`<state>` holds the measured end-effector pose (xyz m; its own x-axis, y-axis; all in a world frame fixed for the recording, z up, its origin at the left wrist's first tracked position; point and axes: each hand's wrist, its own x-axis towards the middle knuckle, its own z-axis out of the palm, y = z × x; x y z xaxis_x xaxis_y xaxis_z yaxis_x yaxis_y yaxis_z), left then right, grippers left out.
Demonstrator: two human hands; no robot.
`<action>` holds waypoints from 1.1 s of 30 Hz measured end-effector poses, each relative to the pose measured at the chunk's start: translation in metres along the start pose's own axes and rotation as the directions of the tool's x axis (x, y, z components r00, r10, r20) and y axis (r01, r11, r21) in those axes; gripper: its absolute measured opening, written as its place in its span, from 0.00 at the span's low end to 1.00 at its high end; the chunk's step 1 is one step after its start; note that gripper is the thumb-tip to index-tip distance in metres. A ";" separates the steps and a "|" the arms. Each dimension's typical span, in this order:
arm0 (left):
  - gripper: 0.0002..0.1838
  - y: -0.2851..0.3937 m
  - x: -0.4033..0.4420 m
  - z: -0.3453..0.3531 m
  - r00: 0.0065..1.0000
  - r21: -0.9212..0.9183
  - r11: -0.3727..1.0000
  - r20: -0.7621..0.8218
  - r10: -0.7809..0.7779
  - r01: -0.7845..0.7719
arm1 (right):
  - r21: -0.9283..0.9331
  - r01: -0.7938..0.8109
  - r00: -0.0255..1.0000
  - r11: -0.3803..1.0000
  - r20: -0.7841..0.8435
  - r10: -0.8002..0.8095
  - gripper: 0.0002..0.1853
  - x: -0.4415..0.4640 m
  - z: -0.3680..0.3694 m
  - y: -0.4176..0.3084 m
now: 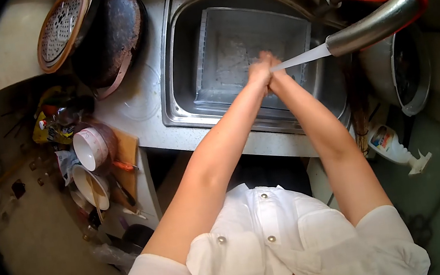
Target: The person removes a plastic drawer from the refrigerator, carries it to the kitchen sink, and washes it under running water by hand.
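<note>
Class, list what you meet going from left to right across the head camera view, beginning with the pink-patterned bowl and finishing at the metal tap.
Pink-patterned bowl → wooden board → the person's two hands → stream of water → metal tap.

My shirt (310, 243) is white, the sink (170, 96) grey, the tap (371, 26) silver and red, and one left bowl (89, 148) white with pink.

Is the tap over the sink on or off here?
On: a pale stream of water leaves the tap and reaches the hands.
</note>
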<state>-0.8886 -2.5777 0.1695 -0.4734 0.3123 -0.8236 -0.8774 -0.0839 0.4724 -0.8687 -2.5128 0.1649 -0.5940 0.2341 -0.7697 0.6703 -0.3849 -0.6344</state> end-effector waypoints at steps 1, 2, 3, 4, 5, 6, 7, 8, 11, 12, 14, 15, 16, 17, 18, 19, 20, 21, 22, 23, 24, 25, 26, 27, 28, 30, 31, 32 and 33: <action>0.18 -0.006 0.010 -0.002 0.999 0.108 0.993 -0.008 0.041 -0.040 | -0.273 0.108 0.990 0.956 0.119 -0.078 0.15 -0.011 -0.002 -0.002; 0.18 -0.010 0.020 -0.003 0.997 0.215 0.973 -0.010 0.083 -0.079 | -0.575 0.292 0.951 0.764 0.261 -0.168 0.13 -0.027 -0.004 -0.009; 0.16 -0.006 0.034 -0.012 0.993 -0.023 0.993 -0.016 -0.118 0.118 | -0.740 0.429 0.903 0.518 0.372 -0.216 0.12 -0.045 -0.004 -0.017; 0.17 0.002 0.034 -0.017 0.917 -0.171 0.905 0.163 -0.364 0.389 | -0.809 0.498 0.865 0.312 0.443 -0.235 0.11 -0.063 -0.004 -0.026; 0.16 0.010 0.021 -0.014 0.939 -0.144 0.936 0.173 -0.296 0.322 | -0.872 0.458 0.873 0.174 0.404 -0.272 0.12 -0.083 -0.001 -0.034; 0.15 0.015 0.011 -0.011 0.957 -0.116 0.962 0.183 -0.226 0.249 | -0.775 0.513 0.849 0.368 0.395 -0.351 0.12 -0.081 -0.003 -0.031; 0.14 0.017 0.009 -0.009 0.952 -0.192 0.940 0.182 -0.247 0.281 | -0.634 0.557 0.827 0.536 0.367 -0.425 0.12 -0.076 -0.006 -0.024; 0.13 0.018 0.009 -0.005 0.946 -0.268 0.913 0.184 -0.266 0.308 | -0.455 0.588 0.809 0.669 0.325 -0.491 0.12 -0.073 -0.006 -0.019; 0.12 0.015 0.000 0.001 0.951 -0.528 0.810 0.288 -0.111 0.255 | 0.667 0.160 0.943 0.727 0.114 -0.312 0.09 -0.072 0.005 -0.016; 0.12 0.013 -0.006 0.002 0.946 -0.612 0.758 0.322 -0.020 0.225 | 0.853 0.041 0.977 0.521 0.075 -0.199 0.08 -0.074 0.010 -0.019; 0.07 0.016 -0.016 0.010 0.949 -0.638 0.752 0.310 0.053 0.166 | 0.939 0.067 0.966 0.337 0.024 -0.259 0.10 -0.031 0.006 0.006; 0.07 0.017 -0.025 0.014 0.932 -0.624 0.769 0.346 0.109 0.142 | 0.949 0.042 0.967 0.313 0.040 -0.251 0.11 -0.039 0.007 -0.011; 0.06 0.017 -0.031 0.016 0.908 -0.609 0.785 0.384 0.167 0.114 | 0.957 0.019 0.967 0.288 0.056 -0.249 0.12 -0.048 0.010 -0.030; 0.11 0.016 -0.035 0.017 0.871 -0.538 0.836 0.457 0.182 0.107 | 0.889 0.141 0.977 0.435 -0.056 -0.204 0.14 -0.049 0.018 -0.038; 0.11 0.013 -0.024 0.012 0.851 -0.477 0.868 0.505 0.146 0.135 | 0.779 0.226 0.974 0.584 -0.167 -0.155 0.17 -0.050 0.025 -0.045; 0.12 0.009 -0.006 0.004 0.828 -0.415 0.896 0.550 0.108 0.159 | 0.620 0.291 0.957 0.729 -0.179 -0.229 0.17 -0.038 0.024 -0.037; 0.13 0.002 0.013 -0.005 0.803 -0.353 0.917 0.592 0.066 0.185 | 0.426 0.347 0.938 0.835 -0.176 -0.300 0.17 -0.034 0.022 -0.032; 0.14 0.003 0.014 -0.002 0.821 -0.351 0.917 0.569 0.048 0.190 | 0.183 0.491 0.870 0.851 -0.141 -0.472 0.17 -0.038 0.019 -0.035; 0.16 0.003 0.015 0.000 0.838 -0.350 0.916 0.545 0.030 0.196 | -0.061 0.617 0.783 0.785 -0.059 -0.620 0.17 -0.045 0.013 -0.038; 0.17 0.011 -0.004 0.012 0.891 -0.407 0.895 0.453 0.025 0.182 | -0.286 0.709 0.685 0.645 0.061 -0.726 0.17 -0.057 0.007 -0.039; 0.19 0.025 -0.025 0.024 0.934 -0.463 0.872 0.356 0.019 0.158 | -0.471 0.765 0.582 0.440 0.211 -0.785 0.18 -0.066 0.003 -0.040; 0.35 0.047 -0.048 0.031 0.936 -0.404 0.859 0.283 -0.209 0.314 | -0.556 0.747 0.563 0.365 0.238 -0.791 0.17 -0.075 0.001 -0.038; 0.36 0.047 -0.049 0.031 0.904 -0.465 0.810 0.390 -0.176 0.358 | -0.699 0.687 0.535 0.198 0.303 -0.789 0.18 -0.079 -0.005 -0.047; 0.37 0.046 -0.047 0.030 0.863 -0.519 0.752 0.488 -0.130 0.407 | -0.801 0.598 0.517 0.015 0.372 -0.771 0.19 -0.085 -0.014 -0.066; 0.38 0.044 -0.043 0.029 0.814 -0.561 0.688 0.576 -0.075 0.460 | -0.857 0.485 0.510 -0.174 0.439 -0.740 0.19 -0.088 -0.024 -0.079; 0.35 0.040 -0.024 0.019 0.773 -0.521 0.721 0.634 -0.031 0.457 | -0.858 0.440 0.284 -0.263 0.412 -0.866 0.23 -0.056 -0.047 -0.105; 0.35 0.045 -0.028 0.021 0.845 -0.426 0.856 0.534 -0.021 0.291 | -0.856 0.436 0.198 -0.278 0.392 -0.898 0.23 -0.058 -0.041 -0.129; 0.34 0.049 -0.032 0.021 0.903 -0.289 0.949 0.429 0.012 0.125 | -0.855 0.432 0.111 -0.287 0.366 -0.924 0.23 -0.062 -0.035 -0.157; 0.30 0.055 -0.032 0.012 0.945 -0.121 0.990 0.327 -0.028 0.071 | -0.854 0.428 0.061 -0.296 0.354 -0.933 0.22 -0.050 -0.032 -0.175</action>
<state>-0.9204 -2.5811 0.2255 -0.3970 0.6067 -0.6887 -0.9119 -0.1755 0.3711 -0.9420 -2.4282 0.3123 -0.8193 0.0570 0.5705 -0.0731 0.9765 -0.2025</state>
